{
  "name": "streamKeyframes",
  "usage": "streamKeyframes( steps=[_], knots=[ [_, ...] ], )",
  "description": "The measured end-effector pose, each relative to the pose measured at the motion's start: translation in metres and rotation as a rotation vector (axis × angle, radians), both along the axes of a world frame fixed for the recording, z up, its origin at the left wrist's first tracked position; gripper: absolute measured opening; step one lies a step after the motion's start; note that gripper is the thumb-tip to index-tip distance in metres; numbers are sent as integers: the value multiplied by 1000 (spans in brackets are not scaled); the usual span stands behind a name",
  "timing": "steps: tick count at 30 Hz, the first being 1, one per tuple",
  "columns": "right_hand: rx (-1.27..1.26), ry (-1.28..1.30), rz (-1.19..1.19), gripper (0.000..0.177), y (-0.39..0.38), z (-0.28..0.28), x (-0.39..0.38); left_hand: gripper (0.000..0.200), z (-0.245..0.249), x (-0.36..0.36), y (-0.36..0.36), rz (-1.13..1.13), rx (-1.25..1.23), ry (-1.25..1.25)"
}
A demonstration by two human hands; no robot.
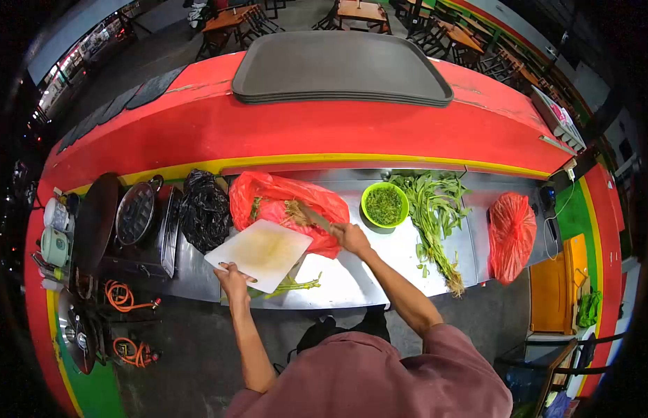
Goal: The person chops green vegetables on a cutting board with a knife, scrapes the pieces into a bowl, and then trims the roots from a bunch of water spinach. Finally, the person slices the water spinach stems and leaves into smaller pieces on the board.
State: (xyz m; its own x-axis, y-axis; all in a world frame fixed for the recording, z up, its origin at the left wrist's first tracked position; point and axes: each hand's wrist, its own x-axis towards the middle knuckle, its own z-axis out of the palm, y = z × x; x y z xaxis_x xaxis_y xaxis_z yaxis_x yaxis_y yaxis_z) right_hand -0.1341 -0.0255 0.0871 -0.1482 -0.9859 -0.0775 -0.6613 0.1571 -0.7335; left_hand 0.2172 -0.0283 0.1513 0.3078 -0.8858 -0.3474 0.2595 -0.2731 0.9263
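My left hand (pixel 233 282) grips the near corner of a white cutting board (pixel 258 254), which is held at an angle beside an opened red plastic bag (pixel 275 184). In my right hand (pixel 352 239) is a knife (pixel 318 220), its blade pointing to the bag. Pale brown root ends (pixel 294 212) lie in the bag by the knife tip. Some green stems (pixel 299 284) show below the board, partly hidden by it. Right of the bag stands a lime green bowl (pixel 384 224) of chopped greens. Farther right, a leafy bunch with roots (pixel 435 216) lies on the steel counter (pixel 358 282).
A black plastic bag (pixel 204 210) and a stove with a lidded pan (pixel 136 212) are on the left. A tied red bag (pixel 512 237) sits at the right end. Brown trays (pixel 341 66) are stacked on the red ledge (pixel 282 129) beyond the counter.
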Motion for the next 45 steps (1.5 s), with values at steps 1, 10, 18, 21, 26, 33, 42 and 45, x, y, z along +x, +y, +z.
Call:
streamKeyframes(
  steps=[1,10,18,21,26,33,42,45],
  knots=[
    [-19,31,-32,31,-6,-3,-7,18,-1,-1,4,20,16,-30],
    [-45,198,-148,34,-39,2,-47,20,-5,0,11,40,48,-91],
    [93,-63,29,35,-1,34,2,13,8,-24,27,120,-35,65],
    [4,-413,269,36,17,38,31,16,2,-24,28,16,-100,-38],
    [-32,-241,349,33,1,-12,31,17,23,-37,33,-44,-177,10],
    [6,-439,269,32,22,41,36,17,35,-42,36,72,-194,32],
    [-98,-579,-281,31,97,12,-27,18,34,13,54,-297,-267,44],
    [-64,-699,-527,30,152,-10,-49,21,38,-3,65,-393,-165,-54]
  ],
)
